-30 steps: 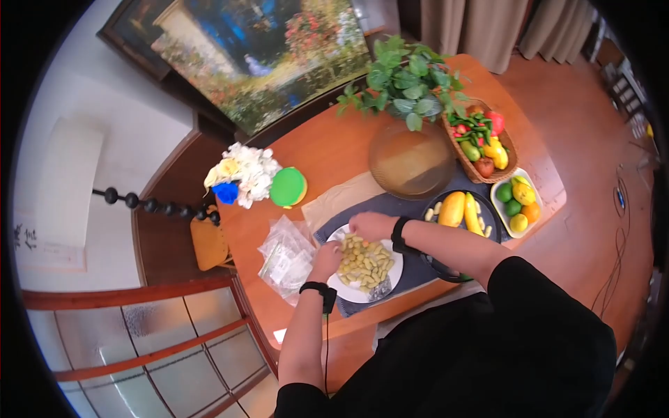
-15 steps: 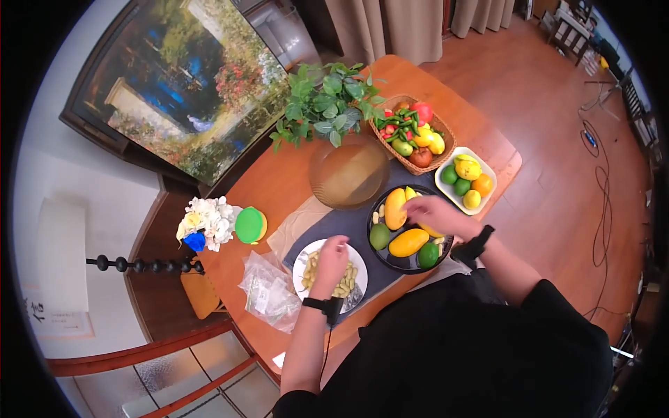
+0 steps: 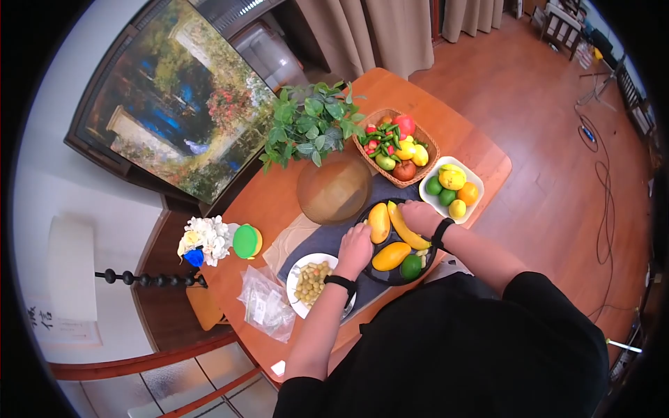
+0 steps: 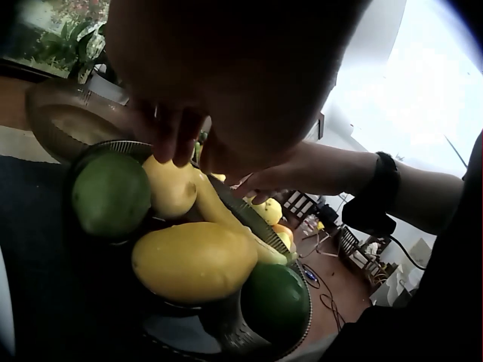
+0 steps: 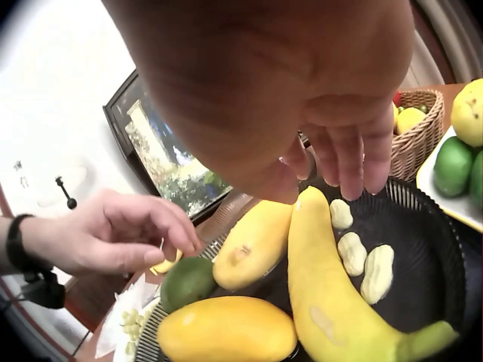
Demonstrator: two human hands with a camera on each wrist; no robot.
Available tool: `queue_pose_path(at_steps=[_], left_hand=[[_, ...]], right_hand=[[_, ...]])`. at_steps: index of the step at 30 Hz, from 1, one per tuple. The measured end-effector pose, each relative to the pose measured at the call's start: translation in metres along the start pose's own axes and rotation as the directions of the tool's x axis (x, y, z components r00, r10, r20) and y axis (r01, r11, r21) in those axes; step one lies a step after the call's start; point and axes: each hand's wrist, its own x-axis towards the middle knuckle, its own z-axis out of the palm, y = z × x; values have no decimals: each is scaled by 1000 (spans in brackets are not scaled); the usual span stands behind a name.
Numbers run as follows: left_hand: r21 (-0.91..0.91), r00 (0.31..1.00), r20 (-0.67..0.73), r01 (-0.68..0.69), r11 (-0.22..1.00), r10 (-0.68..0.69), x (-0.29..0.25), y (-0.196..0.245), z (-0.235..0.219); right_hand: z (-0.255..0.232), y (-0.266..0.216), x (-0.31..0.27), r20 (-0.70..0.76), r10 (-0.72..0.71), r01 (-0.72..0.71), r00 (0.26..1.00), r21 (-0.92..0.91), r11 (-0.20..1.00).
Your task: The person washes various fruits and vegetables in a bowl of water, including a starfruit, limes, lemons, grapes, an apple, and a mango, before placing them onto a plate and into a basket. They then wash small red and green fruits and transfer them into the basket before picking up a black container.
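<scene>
On a dark ribbed plate (image 5: pixel 434 256) lie two yellow mangoes (image 3: pixel 391 257), a banana (image 3: pixel 405 228), green oval fruits (image 5: pixel 189 283) and several peanuts (image 5: pixel 376 273). My right hand (image 3: pixel 421 219) hovers over the plate's far right side, fingers pointing down beside the banana's tip and just above the peanuts. Over the plate's left side is my left hand (image 3: pixel 357 247), thumb and fingers loosely bent. In the right wrist view a small yellowish piece (image 5: pixel 167 263) shows by its thumb. A white plate (image 3: pixel 291 279) of small yellow-green pieces stands left of that hand.
Behind the plates stand a round amber glass dish (image 3: pixel 334 191) and a leafy plant (image 3: pixel 310 125). A wicker basket (image 3: pixel 418 180) of produce and a white tray (image 3: pixel 475 207) of citrus are at the right. Plastic bags (image 3: pixel 265 306) and a green-lidded jar (image 3: pixel 247 242) lie left.
Both my hands have left the white plate and moved right to the dark plate, the right hand first. The head view has swung rightward.
</scene>
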Motion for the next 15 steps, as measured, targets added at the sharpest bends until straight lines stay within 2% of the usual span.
queue_pose_path(at_steps=[2,4,6,8,9,11,12,13,15], left_hand=[[-30,999,24,-29,999,30,3,-9,9],[-16,997,73,-24,1000,25,8,-13,10],[-2,991,131,-25,1000,25,11,-16,11],[31,970,235,62,998,-68,17,-18,10],[44,963,262,60,997,-70,19,-18,9],[55,966,246,71,996,-82,24,-15,8],[63,969,228,81,995,-93,25,-14,9],[62,969,232,78,995,-90,27,-13,9],[43,965,246,83,996,-91,30,-13,10]], right_hand=[[3,2,0,34,-31,33,999,-79,996],[5,5,2,38,-16,18,999,-54,998],[4,8,3,313,16,-19,950,6,1000],[1,8,1,356,38,-64,934,62,996],[-1,7,-1,379,30,-80,925,115,990],[-6,9,2,402,24,-100,915,169,981],[-14,8,6,595,64,-275,801,270,923],[-18,8,8,761,60,-456,645,321,830],[-17,8,3,767,42,-500,640,374,781]])
